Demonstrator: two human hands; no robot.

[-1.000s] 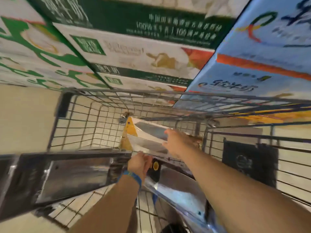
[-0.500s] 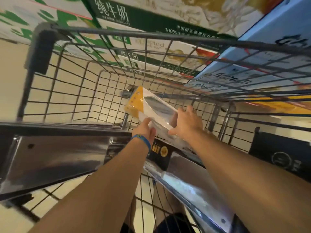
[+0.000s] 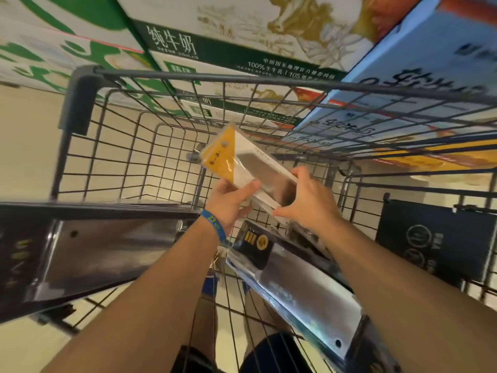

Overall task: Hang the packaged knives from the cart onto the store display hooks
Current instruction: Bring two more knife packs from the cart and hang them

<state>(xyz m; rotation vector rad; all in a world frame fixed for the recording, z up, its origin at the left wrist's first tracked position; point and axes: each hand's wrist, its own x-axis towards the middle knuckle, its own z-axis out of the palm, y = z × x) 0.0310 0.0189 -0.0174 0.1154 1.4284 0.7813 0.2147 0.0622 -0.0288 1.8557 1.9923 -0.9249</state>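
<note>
One packaged knife hangs over the cart as we grip it, left hand at eight o'clock, right hand at four.

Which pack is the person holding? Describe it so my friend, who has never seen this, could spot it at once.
Start at the wire shopping cart. Above its middle, the left hand and right hand hold a flat white packaged knife with a clear window. Its yellow corner sets it apart from the dark cleaver packs lying lower down.
</note>
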